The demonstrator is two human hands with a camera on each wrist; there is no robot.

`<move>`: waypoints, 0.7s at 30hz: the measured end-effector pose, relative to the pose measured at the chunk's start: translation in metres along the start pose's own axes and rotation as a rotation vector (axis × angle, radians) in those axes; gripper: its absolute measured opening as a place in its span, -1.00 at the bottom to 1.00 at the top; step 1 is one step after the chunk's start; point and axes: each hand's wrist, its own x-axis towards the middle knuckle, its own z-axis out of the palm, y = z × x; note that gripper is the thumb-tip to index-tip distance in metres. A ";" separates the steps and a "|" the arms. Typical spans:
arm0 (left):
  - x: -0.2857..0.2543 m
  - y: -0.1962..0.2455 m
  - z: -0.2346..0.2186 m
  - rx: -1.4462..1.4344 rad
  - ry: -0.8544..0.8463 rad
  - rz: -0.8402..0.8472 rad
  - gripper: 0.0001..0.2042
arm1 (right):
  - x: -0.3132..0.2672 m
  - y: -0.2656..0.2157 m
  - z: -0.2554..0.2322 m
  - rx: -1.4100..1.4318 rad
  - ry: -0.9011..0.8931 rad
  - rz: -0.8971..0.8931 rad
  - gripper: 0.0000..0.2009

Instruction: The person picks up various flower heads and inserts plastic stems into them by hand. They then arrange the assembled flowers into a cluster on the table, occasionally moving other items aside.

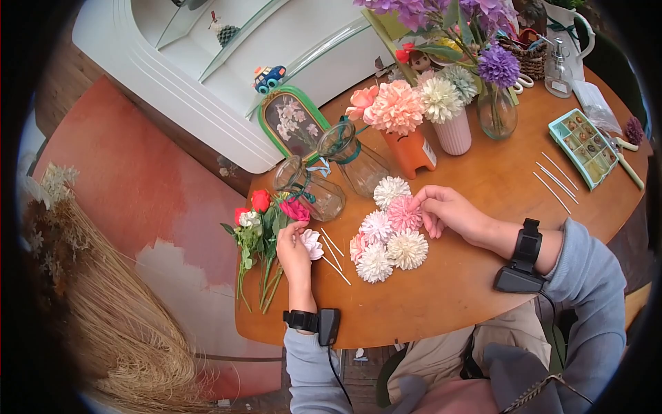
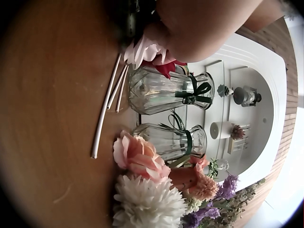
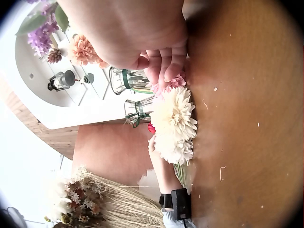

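My left hand point(image 1: 294, 254) rests at the left side of the table, fingers loosely bent, between a magenta rose point(image 1: 295, 209) and a pale pink blossom point(image 1: 312, 244). In the left wrist view the palm hangs over the pale blossom point(image 2: 142, 51), and the fingertips are hidden. My right hand point(image 1: 448, 212) lies beside a cluster of loose flower heads, its relaxed fingertips at the edge of a pink pompom flower point(image 1: 403, 213). White and cream heads point(image 1: 407, 249) lie around that one. Left of the left hand is a bunch of stemmed roses point(image 1: 261, 201) with green leaves.
Thin white sticks point(image 1: 334, 257) lie between the left hand and the cluster, more point(image 1: 556, 178) at right. Two glass vases point(image 1: 355, 162) with ribbons stand behind. Farther back are an orange pot point(image 1: 412, 152), a pink vase point(image 1: 453, 138) and a compartment box point(image 1: 585, 148). Dried grass point(image 1: 131, 310) is at left.
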 end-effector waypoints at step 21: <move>0.001 0.036 -0.006 -0.209 0.179 0.109 -0.88 | 0.000 -0.001 0.001 -0.014 0.008 0.021 -0.81</move>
